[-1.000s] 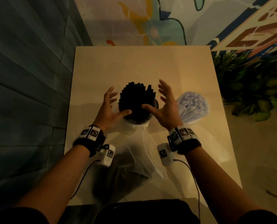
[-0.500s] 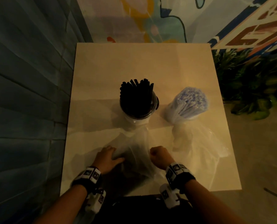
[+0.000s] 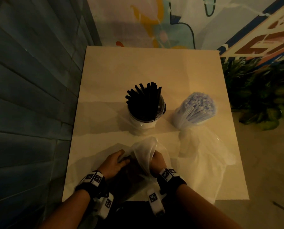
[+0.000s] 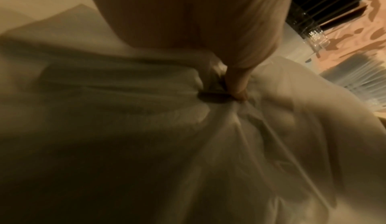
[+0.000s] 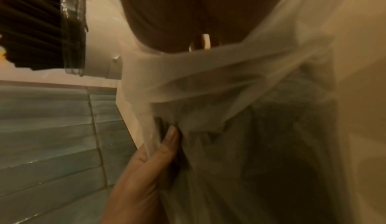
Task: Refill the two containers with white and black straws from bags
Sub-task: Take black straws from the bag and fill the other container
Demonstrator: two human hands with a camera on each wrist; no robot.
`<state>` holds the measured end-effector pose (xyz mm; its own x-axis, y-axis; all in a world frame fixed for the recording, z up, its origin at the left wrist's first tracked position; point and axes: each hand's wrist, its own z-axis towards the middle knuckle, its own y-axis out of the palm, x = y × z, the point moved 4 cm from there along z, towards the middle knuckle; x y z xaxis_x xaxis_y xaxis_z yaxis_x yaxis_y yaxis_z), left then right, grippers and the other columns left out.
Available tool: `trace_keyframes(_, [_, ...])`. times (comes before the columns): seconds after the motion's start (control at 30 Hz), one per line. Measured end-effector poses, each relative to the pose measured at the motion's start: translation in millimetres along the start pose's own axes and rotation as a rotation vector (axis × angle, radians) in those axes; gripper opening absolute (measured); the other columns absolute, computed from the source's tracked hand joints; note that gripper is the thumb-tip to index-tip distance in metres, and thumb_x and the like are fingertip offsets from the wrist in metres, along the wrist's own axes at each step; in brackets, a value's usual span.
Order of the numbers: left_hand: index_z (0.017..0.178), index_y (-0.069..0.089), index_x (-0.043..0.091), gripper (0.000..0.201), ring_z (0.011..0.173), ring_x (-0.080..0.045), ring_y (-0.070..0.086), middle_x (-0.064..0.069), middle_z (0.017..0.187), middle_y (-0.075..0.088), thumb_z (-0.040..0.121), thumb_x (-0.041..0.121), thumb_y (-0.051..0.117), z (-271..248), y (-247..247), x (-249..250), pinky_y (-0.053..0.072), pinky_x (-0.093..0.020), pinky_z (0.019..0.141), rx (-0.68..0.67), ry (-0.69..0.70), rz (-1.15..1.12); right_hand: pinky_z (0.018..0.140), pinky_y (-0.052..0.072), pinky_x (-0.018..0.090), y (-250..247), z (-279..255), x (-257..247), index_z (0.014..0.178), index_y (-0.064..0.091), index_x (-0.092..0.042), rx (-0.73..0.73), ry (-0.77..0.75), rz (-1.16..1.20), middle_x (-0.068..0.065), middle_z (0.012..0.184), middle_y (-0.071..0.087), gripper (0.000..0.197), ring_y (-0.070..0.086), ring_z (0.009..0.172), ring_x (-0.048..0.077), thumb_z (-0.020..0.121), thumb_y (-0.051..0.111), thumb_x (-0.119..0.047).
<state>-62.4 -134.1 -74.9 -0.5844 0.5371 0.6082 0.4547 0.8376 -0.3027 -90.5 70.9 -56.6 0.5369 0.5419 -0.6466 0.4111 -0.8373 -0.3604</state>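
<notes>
A clear container (image 3: 146, 119) packed with black straws (image 3: 144, 101) stands mid-table; its rim and straws show at the top left of the right wrist view (image 5: 41, 29). To its right a bundle of white straws (image 3: 197, 108) stands in a second container wrapped in clear plastic. A thin translucent bag (image 3: 143, 151) lies at the table's near edge. My left hand (image 3: 116, 161) grips its left side and my right hand (image 3: 157, 159) grips its right side, with the film bunched up between them. The left thumb (image 4: 238, 85) presses into the film (image 4: 208, 128). The left hand's fingers (image 5: 165, 145) pinch a fold of the bag (image 5: 229, 82).
A second loose clear bag (image 3: 209, 159) spreads over the table's (image 3: 138, 70) near right, below the white straws. A dark slatted wall (image 3: 30, 96) runs along the left edge. Green plants (image 3: 260, 93) stand to the right, and a painted wall (image 3: 171, 22) rises behind.
Both hands left the black straws, drew back to the near edge and took hold of the empty bag. Its top is now lifted and bunched between them.
</notes>
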Motion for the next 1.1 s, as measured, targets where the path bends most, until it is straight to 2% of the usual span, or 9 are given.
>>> trace_keyframes(0.17, [0.101,0.058,0.025,0.034,0.094,-0.007,0.066,0.007,0.101,0.069,0.079,0.045,0.074,-2,3,2,0.053,-0.042,0.090,-0.051,0.053,0.001,0.092,0.049,0.034,-5,4,0,0.115,0.067,-0.006,-0.076,-0.011,0.024,0.001,0.103,0.062,0.023,0.063,0.107,0.023,0.096,0.062,-0.018])
trace_keyframes(0.23, [0.104,0.057,0.022,0.037,0.094,-0.005,0.066,0.007,0.104,0.069,0.079,0.042,0.077,0,4,3,0.053,-0.041,0.091,-0.081,0.058,0.006,0.087,0.049,0.033,-10,8,0,0.109,0.070,-0.014,-0.073,-0.046,-0.005,-0.001,0.100,0.066,0.017,0.064,0.099,0.016,0.093,0.066,-0.019])
trace_keyframes(0.3, [0.120,0.054,0.019,0.051,0.107,-0.007,0.061,0.008,0.122,0.063,0.080,0.041,0.076,2,5,1,0.048,-0.034,0.100,-0.079,0.044,0.019,0.075,0.053,0.031,-18,14,5,0.096,0.070,-0.019,-0.022,0.006,0.090,0.000,0.090,0.070,0.011,0.064,0.086,0.014,0.087,0.069,-0.012])
trace_keyframes(0.4, [0.145,0.037,0.010,0.076,0.134,-0.019,0.042,0.000,0.146,0.043,0.085,0.040,0.072,3,3,-1,0.031,-0.023,0.107,-0.035,0.010,0.120,0.059,0.053,0.033,-35,20,17,0.085,0.064,-0.008,0.094,0.168,0.363,0.013,0.075,0.064,0.007,0.061,0.066,0.024,0.086,0.068,-0.002])
trace_keyframes(0.5, [0.150,0.030,0.008,0.076,0.142,-0.023,0.034,-0.008,0.155,0.033,0.090,0.035,0.068,6,2,-5,0.025,-0.029,0.114,-0.024,-0.017,0.114,0.067,0.056,0.033,-41,19,24,0.089,0.071,-0.014,0.102,0.191,0.617,0.022,0.106,0.062,0.013,0.066,0.074,0.029,0.085,0.072,-0.001])
trace_keyframes(0.57, [0.149,0.031,0.007,0.074,0.142,-0.023,0.033,-0.010,0.155,0.034,0.090,0.032,0.067,8,2,-4,0.025,-0.031,0.115,-0.013,-0.020,0.098,0.067,0.055,0.025,-36,15,27,0.101,0.069,-0.020,0.052,0.184,0.582,0.014,0.117,0.056,0.025,0.065,0.077,0.022,0.088,0.068,0.001])
trace_keyframes(0.73, [0.146,0.037,0.004,0.065,0.138,-0.022,0.039,-0.011,0.151,0.040,0.092,0.025,0.066,11,3,-2,0.028,-0.026,0.111,-0.016,-0.017,0.040,0.082,0.058,0.052,-14,13,31,0.113,0.066,-0.017,0.042,0.359,0.761,0.022,0.109,0.070,0.043,0.069,0.089,0.035,0.076,0.085,-0.028])
trace_keyframes(0.97, [0.142,0.043,0.002,0.056,0.125,-0.010,0.041,-0.001,0.140,0.046,0.093,0.020,0.065,15,2,-7,0.028,-0.018,0.100,0.009,0.006,-0.003,0.087,0.059,0.048,-17,19,25,0.103,0.072,-0.006,0.137,0.372,0.939,0.012,0.098,0.075,0.076,0.070,0.094,0.031,0.047,0.094,-0.052])
trace_keyframes(1.1, [0.139,0.046,0.001,0.053,0.120,-0.007,0.039,0.002,0.129,0.047,0.092,0.016,0.065,18,6,-8,0.028,-0.018,0.100,0.026,0.014,-0.011,0.080,0.055,0.039,-23,24,26,0.103,0.069,-0.004,0.199,0.404,0.951,0.011,0.096,0.071,0.044,0.067,0.090,0.026,0.078,0.081,-0.038])
